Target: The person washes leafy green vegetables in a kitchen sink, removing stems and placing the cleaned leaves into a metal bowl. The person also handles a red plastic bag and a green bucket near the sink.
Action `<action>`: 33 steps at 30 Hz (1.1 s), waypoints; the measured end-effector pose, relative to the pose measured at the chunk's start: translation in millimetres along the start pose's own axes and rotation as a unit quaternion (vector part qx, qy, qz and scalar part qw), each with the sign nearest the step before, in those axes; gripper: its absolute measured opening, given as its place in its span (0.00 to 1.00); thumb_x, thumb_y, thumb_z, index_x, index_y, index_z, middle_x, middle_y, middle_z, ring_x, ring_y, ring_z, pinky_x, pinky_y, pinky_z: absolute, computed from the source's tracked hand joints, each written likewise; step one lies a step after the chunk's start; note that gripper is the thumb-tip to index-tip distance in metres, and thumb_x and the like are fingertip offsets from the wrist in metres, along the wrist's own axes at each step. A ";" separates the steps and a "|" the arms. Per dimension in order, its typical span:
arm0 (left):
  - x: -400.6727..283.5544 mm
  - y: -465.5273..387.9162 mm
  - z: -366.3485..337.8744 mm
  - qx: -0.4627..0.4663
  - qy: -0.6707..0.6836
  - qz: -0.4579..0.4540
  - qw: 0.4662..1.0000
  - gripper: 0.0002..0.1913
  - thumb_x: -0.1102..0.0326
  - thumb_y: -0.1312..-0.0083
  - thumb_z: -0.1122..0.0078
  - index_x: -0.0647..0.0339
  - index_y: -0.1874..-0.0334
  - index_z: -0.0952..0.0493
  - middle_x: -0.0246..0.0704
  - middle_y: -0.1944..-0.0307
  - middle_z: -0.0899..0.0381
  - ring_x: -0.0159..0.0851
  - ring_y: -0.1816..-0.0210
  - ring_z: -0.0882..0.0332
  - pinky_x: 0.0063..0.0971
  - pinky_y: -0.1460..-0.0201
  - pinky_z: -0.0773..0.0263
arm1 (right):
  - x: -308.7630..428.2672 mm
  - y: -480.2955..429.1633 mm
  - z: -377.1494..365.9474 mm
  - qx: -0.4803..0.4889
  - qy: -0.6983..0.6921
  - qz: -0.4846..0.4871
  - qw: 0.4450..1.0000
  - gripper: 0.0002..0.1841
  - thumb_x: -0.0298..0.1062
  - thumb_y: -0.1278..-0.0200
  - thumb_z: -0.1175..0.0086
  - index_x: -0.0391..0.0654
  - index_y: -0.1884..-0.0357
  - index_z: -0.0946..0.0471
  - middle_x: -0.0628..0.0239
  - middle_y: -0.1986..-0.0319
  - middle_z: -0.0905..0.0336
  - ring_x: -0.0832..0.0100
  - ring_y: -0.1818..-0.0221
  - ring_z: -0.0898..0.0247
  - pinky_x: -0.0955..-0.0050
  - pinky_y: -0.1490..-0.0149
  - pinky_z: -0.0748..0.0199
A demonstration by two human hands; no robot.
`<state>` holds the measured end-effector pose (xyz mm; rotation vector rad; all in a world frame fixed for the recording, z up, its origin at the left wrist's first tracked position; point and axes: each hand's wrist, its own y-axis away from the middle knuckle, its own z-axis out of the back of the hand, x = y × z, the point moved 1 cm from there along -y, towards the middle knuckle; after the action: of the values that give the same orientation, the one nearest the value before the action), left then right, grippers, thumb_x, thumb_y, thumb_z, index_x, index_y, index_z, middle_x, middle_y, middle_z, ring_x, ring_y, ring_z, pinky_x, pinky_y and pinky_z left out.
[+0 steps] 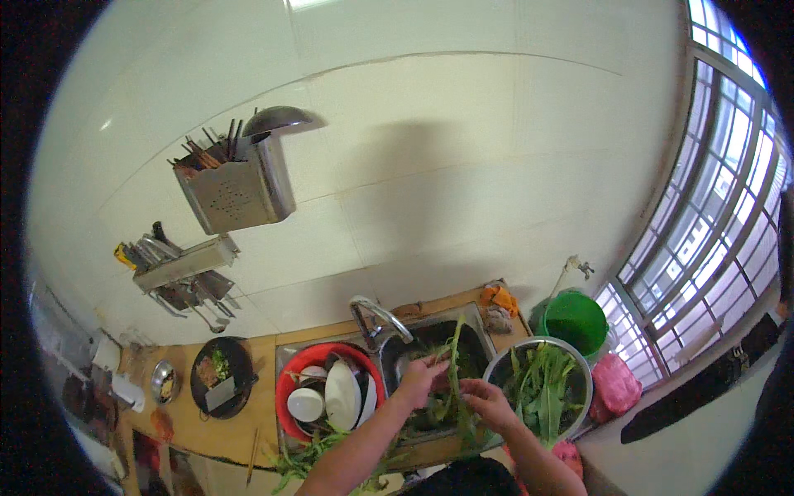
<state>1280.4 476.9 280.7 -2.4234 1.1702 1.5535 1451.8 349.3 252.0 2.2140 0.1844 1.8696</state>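
Note:
Over the dark sink basin [477, 347], my left hand [427, 378] holds the upper part of a long leafy green stalk [454, 372]. On the stalk's right side, my right hand [487, 400] has its fingers close together by the stem; whether they pinch a leaf is not clear. Loose leaves show in the basin below both hands. To the right, a round metal bowl [589, 406] holds a heap of long green leaves [546, 390]. More leafy greens [304, 456] lie at the counter's front edge, partly behind my left forearm.
A chrome faucet [375, 313] arches over the sink. Left of it, a red basin [284, 397] contains white bowls and dishes. A dark pan [201, 359] with chopped food and a cleaver [220, 394] sits farther left. A green bucket [575, 322] and a pink bag [617, 384] are at right.

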 end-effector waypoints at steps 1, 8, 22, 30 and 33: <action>-6.8 -4.9 -2.8 0.009 0.032 0.010 0.999 0.14 0.68 0.25 0.46 0.62 0.40 0.23 0.34 0.54 0.15 0.37 0.54 0.15 0.35 0.51 0.18 | 3.4 0.2 4.7 -0.001 -0.041 0.016 0.999 0.21 0.36 0.27 0.41 0.42 0.36 0.24 0.66 0.48 0.19 0.75 0.50 0.24 0.71 0.44 0.25; -29.5 -29.0 -32.6 0.038 -0.062 -0.056 0.996 0.17 0.66 0.25 0.44 0.64 0.37 0.25 0.33 0.60 0.16 0.30 0.62 0.19 0.28 0.55 0.20 | 80.2 -28.8 1.8 -0.083 0.012 0.079 0.993 0.19 0.46 0.25 0.45 0.40 0.46 0.21 0.71 0.61 0.20 0.74 0.60 0.25 0.73 0.57 0.28; -81.2 135.9 48.0 0.004 -0.541 -0.060 0.839 0.23 0.54 0.31 0.34 0.67 0.44 0.21 0.40 0.62 0.14 0.31 0.62 0.19 0.30 0.55 0.24 | 73.4 -74.2 -40.3 0.011 -0.149 -0.039 0.988 0.10 0.32 0.31 0.42 0.44 0.50 0.24 0.66 0.64 0.18 0.69 0.64 0.20 0.68 0.62 0.21; 12.8 301.7 185.2 -0.163 -0.568 0.116 0.798 0.21 0.56 0.38 0.30 0.62 0.48 0.18 0.40 0.62 0.14 0.41 0.60 0.15 0.34 0.54 0.22 | -110.3 -33.5 -187.5 0.243 0.160 -0.193 0.937 0.27 0.50 0.29 0.40 0.35 0.42 0.23 0.58 0.58 0.15 0.70 0.63 0.16 0.68 0.62 0.20; 36.2 292.0 198.5 -0.222 -0.678 0.004 0.701 0.19 0.61 0.41 0.29 0.61 0.49 0.18 0.41 0.61 0.14 0.47 0.58 0.16 0.38 0.52 0.23 | -124.5 -17.6 -185.1 0.294 0.229 -0.199 0.906 0.27 0.51 0.30 0.40 0.34 0.44 0.21 0.59 0.60 0.14 0.72 0.63 0.16 0.70 0.62 0.21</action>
<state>959.6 327.3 254.9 -0.6233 0.4282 2.8595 1249.0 353.8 157.3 1.7687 1.3300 2.2363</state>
